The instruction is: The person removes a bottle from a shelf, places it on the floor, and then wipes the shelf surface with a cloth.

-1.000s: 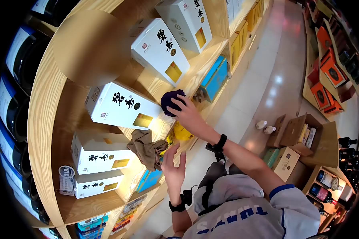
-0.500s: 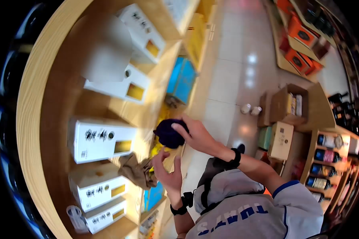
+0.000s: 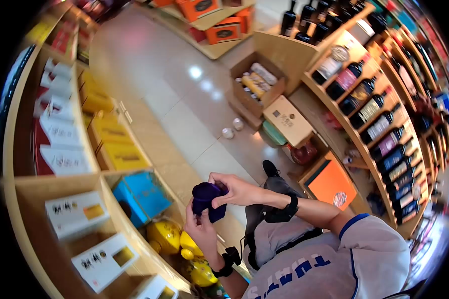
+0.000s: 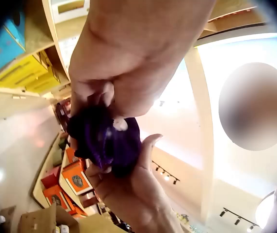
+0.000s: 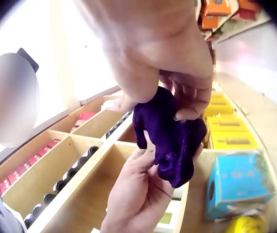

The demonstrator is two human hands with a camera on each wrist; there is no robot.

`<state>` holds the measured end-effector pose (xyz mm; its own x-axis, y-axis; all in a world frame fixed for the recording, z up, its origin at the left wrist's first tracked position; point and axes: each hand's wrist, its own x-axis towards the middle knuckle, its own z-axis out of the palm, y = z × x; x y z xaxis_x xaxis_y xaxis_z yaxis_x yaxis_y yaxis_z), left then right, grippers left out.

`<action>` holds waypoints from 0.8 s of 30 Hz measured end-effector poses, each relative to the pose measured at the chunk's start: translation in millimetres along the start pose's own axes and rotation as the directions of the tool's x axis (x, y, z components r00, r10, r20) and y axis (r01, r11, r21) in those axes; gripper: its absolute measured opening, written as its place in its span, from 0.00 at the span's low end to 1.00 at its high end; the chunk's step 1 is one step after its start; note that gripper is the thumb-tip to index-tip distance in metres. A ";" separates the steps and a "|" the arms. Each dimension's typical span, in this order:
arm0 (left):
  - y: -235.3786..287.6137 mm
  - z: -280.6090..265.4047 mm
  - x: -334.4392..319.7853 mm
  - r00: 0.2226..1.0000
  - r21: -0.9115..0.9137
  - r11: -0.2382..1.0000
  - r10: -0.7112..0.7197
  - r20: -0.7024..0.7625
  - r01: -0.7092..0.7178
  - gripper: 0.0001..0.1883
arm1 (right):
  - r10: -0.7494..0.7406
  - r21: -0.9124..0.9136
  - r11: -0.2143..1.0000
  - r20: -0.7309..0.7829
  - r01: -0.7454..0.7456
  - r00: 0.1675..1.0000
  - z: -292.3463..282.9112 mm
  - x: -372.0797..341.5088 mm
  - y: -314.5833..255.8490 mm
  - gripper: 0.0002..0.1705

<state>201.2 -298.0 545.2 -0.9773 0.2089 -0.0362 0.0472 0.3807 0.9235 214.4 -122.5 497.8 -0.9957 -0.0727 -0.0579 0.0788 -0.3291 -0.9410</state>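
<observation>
Shelf: blue box (image 3: 142, 199) sits between yellow boxes (image 3: 117, 142) and rounded yellow jars (image 3: 164, 235). White boxes (image 3: 105, 261) with dark script stand alongside. Floor: two small pale bottles (image 3: 227, 133) stand near an open carton (image 3: 244, 111) (cylindrical items (image 3: 258, 83) inside). Labelled wine bottles (image 3: 368, 110) lean in a row. Track lights (image 4: 165, 174) hang overhead.

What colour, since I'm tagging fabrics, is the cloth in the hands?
The cloth is deep purple, clearest in the right wrist view.
</observation>
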 end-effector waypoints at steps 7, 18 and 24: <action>17.2 67.1 48.6 0.981 -0.179 0.984 0.041 0.189 -0.007 0.18 | 0.013 0.298 0.951 -0.286 0.076 0.958 -87.0 -59.3 -18.3 0.19; 78.9 176.8 68.8 0.789 -0.164 0.986 0.073 0.610 0.035 0.18 | 0.154 0.722 0.653 -0.424 0.231 0.892 -164.0 -131.5 -34.0 0.21; 75.0 208.2 90.3 0.674 0.027 0.998 -0.062 0.736 0.062 0.22 | 0.216 0.694 0.632 -0.586 0.346 0.781 -188.0 -162.3 -16.9 0.23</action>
<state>159.6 -63.0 531.8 -0.5090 0.7804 -0.3630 -0.0078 0.4176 0.9086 365.4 71.9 460.4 -0.7891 0.4241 -0.4444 -0.2605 -0.8861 -0.3833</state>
